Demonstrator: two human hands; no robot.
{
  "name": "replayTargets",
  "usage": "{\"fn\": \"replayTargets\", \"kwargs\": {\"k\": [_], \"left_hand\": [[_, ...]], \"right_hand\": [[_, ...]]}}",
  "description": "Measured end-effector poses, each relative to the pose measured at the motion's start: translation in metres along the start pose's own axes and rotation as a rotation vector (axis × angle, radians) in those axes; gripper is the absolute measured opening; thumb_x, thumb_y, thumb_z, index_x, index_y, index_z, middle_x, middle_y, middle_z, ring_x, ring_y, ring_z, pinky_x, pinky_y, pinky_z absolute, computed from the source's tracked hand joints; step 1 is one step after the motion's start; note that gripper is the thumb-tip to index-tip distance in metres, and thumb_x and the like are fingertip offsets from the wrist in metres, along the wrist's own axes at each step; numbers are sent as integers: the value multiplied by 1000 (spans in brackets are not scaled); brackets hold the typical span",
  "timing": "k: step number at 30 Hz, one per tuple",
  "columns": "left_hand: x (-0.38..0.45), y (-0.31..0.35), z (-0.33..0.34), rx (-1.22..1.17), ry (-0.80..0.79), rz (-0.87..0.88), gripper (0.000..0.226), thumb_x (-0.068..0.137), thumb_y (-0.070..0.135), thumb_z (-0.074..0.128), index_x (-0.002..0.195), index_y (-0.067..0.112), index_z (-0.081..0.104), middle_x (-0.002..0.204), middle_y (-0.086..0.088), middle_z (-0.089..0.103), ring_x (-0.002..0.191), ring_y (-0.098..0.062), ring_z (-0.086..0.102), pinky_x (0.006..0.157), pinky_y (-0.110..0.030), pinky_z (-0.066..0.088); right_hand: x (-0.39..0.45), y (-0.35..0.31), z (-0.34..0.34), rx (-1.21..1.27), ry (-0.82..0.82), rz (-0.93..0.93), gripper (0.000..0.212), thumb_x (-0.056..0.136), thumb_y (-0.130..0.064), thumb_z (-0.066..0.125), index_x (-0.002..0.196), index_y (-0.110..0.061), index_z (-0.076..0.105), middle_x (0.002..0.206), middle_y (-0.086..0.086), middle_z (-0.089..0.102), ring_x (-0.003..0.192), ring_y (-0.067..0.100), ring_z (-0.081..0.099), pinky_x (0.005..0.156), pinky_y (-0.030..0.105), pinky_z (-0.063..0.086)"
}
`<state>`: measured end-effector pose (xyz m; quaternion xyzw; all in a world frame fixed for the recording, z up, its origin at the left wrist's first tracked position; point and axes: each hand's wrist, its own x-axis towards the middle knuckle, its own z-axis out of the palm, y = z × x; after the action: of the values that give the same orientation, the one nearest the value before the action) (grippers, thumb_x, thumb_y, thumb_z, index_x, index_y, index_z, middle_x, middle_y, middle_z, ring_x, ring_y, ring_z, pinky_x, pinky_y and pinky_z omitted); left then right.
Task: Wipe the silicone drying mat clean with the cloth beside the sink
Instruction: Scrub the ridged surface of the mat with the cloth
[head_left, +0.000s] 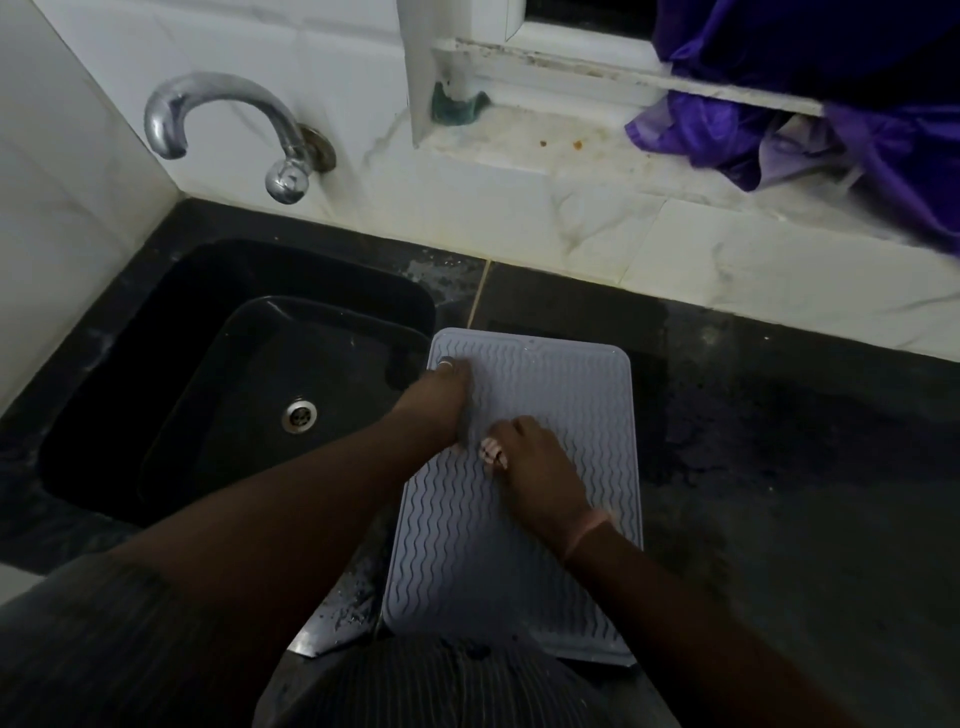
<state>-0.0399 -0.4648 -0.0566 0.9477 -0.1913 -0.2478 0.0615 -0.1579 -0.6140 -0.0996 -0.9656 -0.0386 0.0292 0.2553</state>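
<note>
A grey silicone drying mat (561, 405) with wavy ridges lies on the dark counter just right of the sink. My left hand (441, 405) rests on the mat's far left part, thumb at the corner, pressing down on a dark grey cloth (467, 415); only a narrow strip of it shows beside my palm. My right hand (540, 478) sits on the middle of the mat with its fingers curled under, their tips close to the cloth's near end. Nothing shows inside that hand.
A black sink (156, 338) with a metal drain (300, 414) lies to the left, under a chrome tap (223, 114). The dark counter (805, 467) extends right, wet in patches. On the white sill behind sit a green sponge (457, 109) and purple fabric (831, 119).
</note>
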Motion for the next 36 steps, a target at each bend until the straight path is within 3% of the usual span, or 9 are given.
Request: {"fn": "replayTargets", "kwargs": {"k": [3, 8, 15, 22, 24, 27, 28, 32, 36], "left_hand": [[5, 1, 6, 154, -55, 43, 109, 83, 25, 79, 162, 13, 5, 162, -18, 22, 141, -40, 37, 106, -53, 49], [13, 8, 4, 248, -161, 37, 114, 83, 27, 80, 163, 16, 0, 169, -15, -3, 149, -42, 21, 111, -55, 42], [10, 4, 3, 289, -166, 75, 120, 77, 25, 85, 163, 18, 2, 170, -15, -5, 151, -42, 16, 114, -55, 38], [12, 6, 2, 253, -178, 44, 121, 78, 18, 84, 163, 19, -1, 169, -13, -9, 151, -43, 15, 112, -55, 41], [15, 9, 6, 190, -189, 25, 111, 85, 18, 78, 163, 17, 0, 169, -14, -9, 150, -44, 15, 112, -57, 40], [17, 14, 13, 196, -92, 71, 61, 106, 32, 40, 162, 17, 19, 169, -11, 12, 147, -42, 29, 112, -58, 37], [17, 15, 12, 187, -92, 63, 61, 106, 31, 41, 161, 16, 20, 168, -13, 13, 146, -43, 30, 112, -58, 38], [14, 12, 0, 179, -188, 28, 122, 76, 14, 86, 163, 12, 0, 168, -19, -9, 151, -47, 13, 115, -57, 39], [11, 17, 0, 229, -192, 8, 116, 83, 11, 80, 162, 8, -5, 168, -20, -10, 152, -46, 12, 115, -57, 39]], "right_hand": [[-35, -4, 9, 5, -41, 3, 37, 88, -20, 63, 124, -21, 57, 122, 5, 56, 102, 24, 56, 81, 37, 53], [-30, 4, 10, -15, -26, -36, 38, 86, -22, 66, 122, -21, 59, 119, 3, 57, 101, 21, 57, 81, 36, 53], [44, 23, -11, -58, 59, -71, 29, 94, -28, 52, 121, -20, 60, 117, 5, 59, 104, 21, 53, 90, 36, 48], [117, 32, -24, -108, 90, 65, 45, 86, -12, 65, 130, -13, 56, 121, 15, 57, 108, 33, 55, 91, 45, 49], [128, 27, -24, -108, 84, 146, 46, 86, -10, 65, 131, -12, 54, 122, 17, 55, 110, 35, 55, 90, 45, 48], [122, 20, -18, -97, 97, 196, 44, 91, -13, 62, 134, -14, 51, 127, 16, 54, 112, 34, 55, 93, 45, 49], [114, 18, -17, -83, 100, 186, 42, 93, -16, 60, 134, -16, 51, 128, 15, 53, 111, 32, 55, 93, 45, 50], [67, 12, -17, -78, 66, 116, 32, 97, -25, 58, 129, -22, 54, 124, 7, 55, 106, 24, 56, 90, 38, 52], [16, 0, -6, -88, 10, 129, 38, 95, -24, 59, 132, -22, 53, 125, 6, 53, 106, 23, 55, 87, 35, 51]]}}
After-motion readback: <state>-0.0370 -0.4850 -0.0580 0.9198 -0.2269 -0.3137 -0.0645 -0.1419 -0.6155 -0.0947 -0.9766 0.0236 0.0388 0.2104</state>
